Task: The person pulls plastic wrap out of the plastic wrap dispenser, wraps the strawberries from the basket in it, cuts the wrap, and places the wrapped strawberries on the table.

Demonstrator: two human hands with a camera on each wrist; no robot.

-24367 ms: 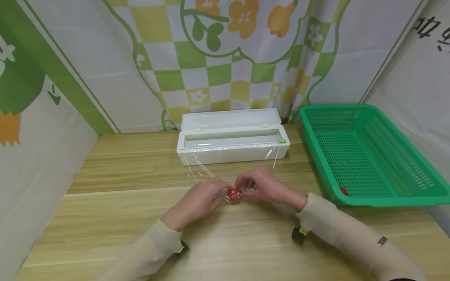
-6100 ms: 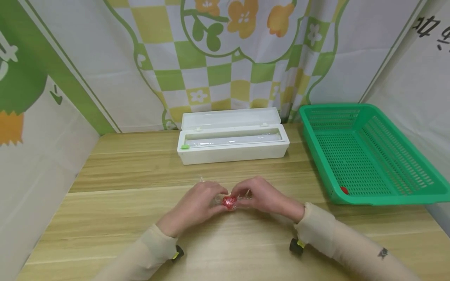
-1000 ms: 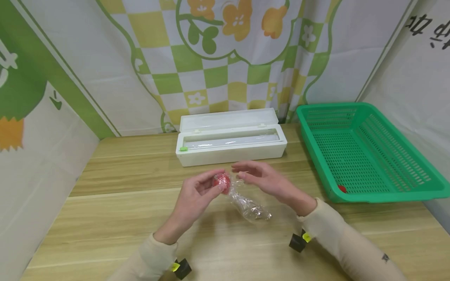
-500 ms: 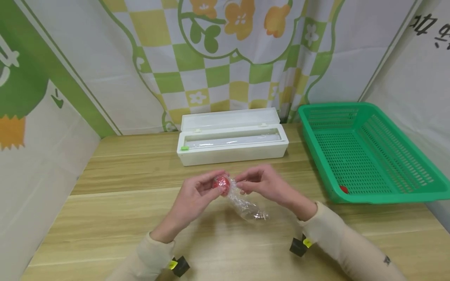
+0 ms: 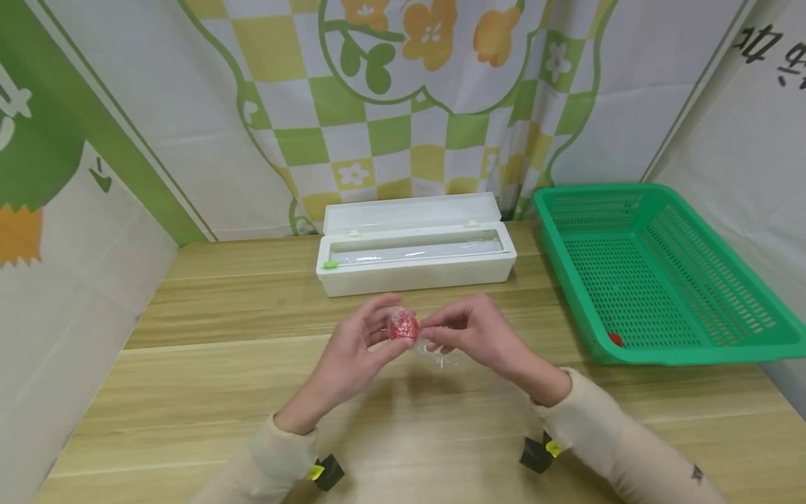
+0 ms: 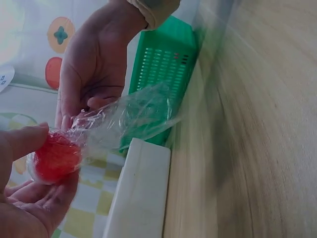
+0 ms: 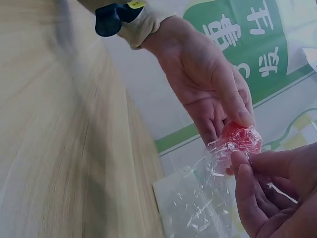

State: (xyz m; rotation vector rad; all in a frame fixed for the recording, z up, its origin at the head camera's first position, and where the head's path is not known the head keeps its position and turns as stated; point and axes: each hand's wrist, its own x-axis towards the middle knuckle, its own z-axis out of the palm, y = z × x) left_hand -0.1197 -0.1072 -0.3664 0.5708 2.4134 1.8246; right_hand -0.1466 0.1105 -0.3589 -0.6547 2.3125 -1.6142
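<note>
A red ball [image 5: 403, 324] wrapped in clear cling film is held up over the table by my left hand [image 5: 352, 353], its thumb on the near side and fingers behind. My right hand [image 5: 481, 332] pinches the film close against the ball's right side. From that pinch a loose tail of cling film [image 6: 133, 116] hangs down, crumpled near the ball and wider at its end. In the right wrist view, thumb and forefinger meet on the gathered film [image 7: 218, 158].
Behind the hands stands a white cling film dispenser box [image 5: 415, 276], lid raised, a film roll [image 5: 415, 252] inside and a green slider [image 5: 330, 264] at its left end. To the right is a green plastic basket [image 5: 567, 301] with a small red object [image 5: 615, 339] inside. A patterned curtain backs the wooden table.
Earlier, film stretched from the box to the ball; now it is separate and the slider sits left. The ball has risen in my left hand; my right fingers have closed on the film.
</note>
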